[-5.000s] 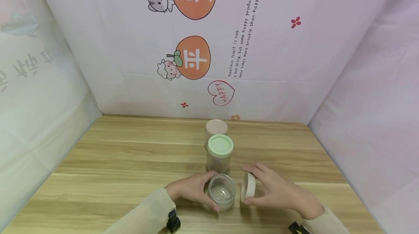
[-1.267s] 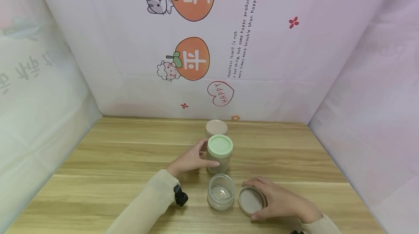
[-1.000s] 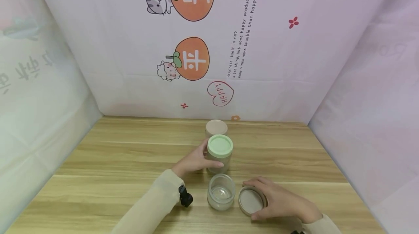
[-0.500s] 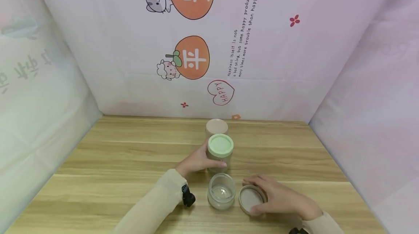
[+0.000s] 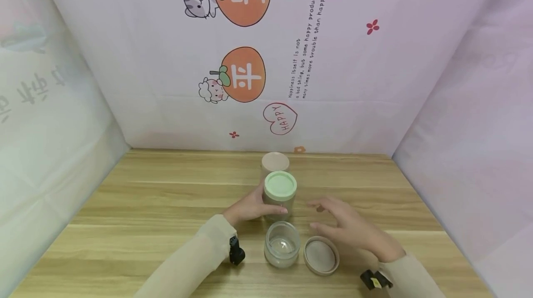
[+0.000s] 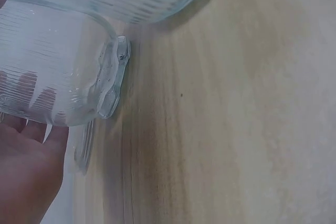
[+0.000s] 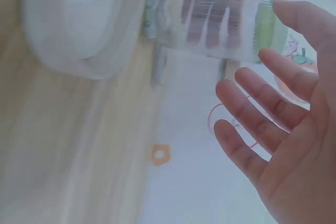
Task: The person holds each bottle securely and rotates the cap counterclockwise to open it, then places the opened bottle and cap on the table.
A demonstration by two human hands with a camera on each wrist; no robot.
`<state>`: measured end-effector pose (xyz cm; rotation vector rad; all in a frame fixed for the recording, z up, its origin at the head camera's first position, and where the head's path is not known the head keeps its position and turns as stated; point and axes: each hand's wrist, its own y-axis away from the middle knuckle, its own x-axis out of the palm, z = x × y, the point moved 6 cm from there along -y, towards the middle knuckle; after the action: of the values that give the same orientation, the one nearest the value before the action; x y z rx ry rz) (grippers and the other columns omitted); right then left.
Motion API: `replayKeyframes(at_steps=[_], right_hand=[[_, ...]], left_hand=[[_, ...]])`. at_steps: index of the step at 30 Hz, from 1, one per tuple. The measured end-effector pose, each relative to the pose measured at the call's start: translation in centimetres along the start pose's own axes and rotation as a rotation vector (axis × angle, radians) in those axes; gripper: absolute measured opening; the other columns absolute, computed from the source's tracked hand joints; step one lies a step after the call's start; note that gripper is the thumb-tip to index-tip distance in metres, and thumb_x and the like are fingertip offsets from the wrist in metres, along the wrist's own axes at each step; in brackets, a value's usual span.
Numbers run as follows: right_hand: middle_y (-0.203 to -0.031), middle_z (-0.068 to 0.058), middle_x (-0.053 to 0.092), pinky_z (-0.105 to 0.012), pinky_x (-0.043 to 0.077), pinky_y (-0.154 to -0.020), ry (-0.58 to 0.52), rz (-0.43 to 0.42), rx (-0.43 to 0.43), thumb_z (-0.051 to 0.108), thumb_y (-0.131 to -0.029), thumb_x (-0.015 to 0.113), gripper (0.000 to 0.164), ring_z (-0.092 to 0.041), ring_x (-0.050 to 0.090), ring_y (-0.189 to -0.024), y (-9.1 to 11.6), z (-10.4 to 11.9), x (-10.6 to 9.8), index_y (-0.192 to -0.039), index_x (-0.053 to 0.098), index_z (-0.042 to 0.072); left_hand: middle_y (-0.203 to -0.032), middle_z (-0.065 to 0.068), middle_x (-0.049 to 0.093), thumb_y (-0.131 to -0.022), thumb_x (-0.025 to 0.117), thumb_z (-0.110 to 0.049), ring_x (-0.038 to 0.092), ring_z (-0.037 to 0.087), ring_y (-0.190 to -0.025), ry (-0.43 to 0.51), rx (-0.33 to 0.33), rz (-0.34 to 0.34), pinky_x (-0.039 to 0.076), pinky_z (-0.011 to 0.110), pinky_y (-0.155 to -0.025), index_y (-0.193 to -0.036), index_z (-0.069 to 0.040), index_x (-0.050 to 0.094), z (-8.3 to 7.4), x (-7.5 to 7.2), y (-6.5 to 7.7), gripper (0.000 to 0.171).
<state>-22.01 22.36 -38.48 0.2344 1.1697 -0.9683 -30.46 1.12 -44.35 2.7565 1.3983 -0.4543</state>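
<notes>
1 green-lidded jar (image 5: pixel 280 195) stands upright just below the centre of the head frame, clear glass under its cap. The left hand (image 5: pixel 250 205) grips it from the left: the thumb lies across the front, and the right wrist view shows the other fingers behind the glass, at the top of that frame. Directly below it in the head frame, an uncapped jar (image 5: pixel 281 248) stands mouth up. The loose lid (image 5: pixel 322 255) lies on the table just to its right, hollow side up.

Above the loose lid, right of centre, the right hand (image 5: pixel 350 224) is well open and has hold of nothing; its thumb and fingers are parted, the fingers slightly bent. A pink-lidded jar (image 5: pixel 275 162) sits behind the green-lidded jar, mostly hidden by it. All 3 jars form a line running up the frame on the wood-grain table (image 5: pixel 145 214).

2 cream sleeves (image 5: pixel 191 261) enter from the bottom edge, each with a black device (image 5: pixel 236 251) at the wrist. The white backdrop (image 5: pixel 354 71) fills the upper frame, printed with 2 orange fruits and a "HAPPY" heart (image 5: pixel 280 118).
</notes>
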Motion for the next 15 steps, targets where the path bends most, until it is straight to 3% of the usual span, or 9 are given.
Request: replayKeyframes(at_steps=[6, 10, 15], right_hand=[[-0.129, -0.003, 0.062, -0.045, 0.053, -0.091, 0.029, -0.068, -0.115, 0.024, -0.091, 0.076, 0.049, -0.020, 0.060, -0.112, -2.2, 1.4, -1.0, -0.134, 0.058, 0.012], [-0.127, -0.008, 0.062, -0.046, 0.051, -0.096, 0.073, -0.130, -0.205, 0.020, -0.086, 0.079, 0.054, -0.025, 0.059, -0.116, -3.7, 2.3, -1.6, -0.133, 0.058, 0.005], [-0.129, -0.009, 0.061, -0.047, 0.048, -0.099, 0.097, -0.177, -0.237, 0.023, -0.085, 0.080, 0.056, -0.026, 0.058, -0.119, -5.2, 2.9, -2.1, -0.132, 0.059, 0.003]], left_hand=[[-0.144, -0.005, 0.049, -0.079, 0.088, -0.024, 0.042, 0.015, -0.136, -0.033, 0.008, 0.003, 0.019, 0.049, -0.118, -0.156, -0.024, 0.024, 0.2, -0.1, -0.1, 0.100], [-0.144, -0.006, 0.049, -0.080, 0.087, -0.023, 0.041, 0.015, -0.136, -0.014, 0.016, 0.014, 0.019, 0.050, -0.118, -0.155, -0.025, 0.024, 0.2, -0.1, -0.2, 0.098], [-0.144, -0.006, 0.048, -0.081, 0.086, -0.022, 0.042, 0.014, -0.135, -0.018, 0.043, 0.026, 0.019, 0.050, -0.118, -0.155, -0.026, 0.024, 0.1, -0.1, -0.2, 0.096]])
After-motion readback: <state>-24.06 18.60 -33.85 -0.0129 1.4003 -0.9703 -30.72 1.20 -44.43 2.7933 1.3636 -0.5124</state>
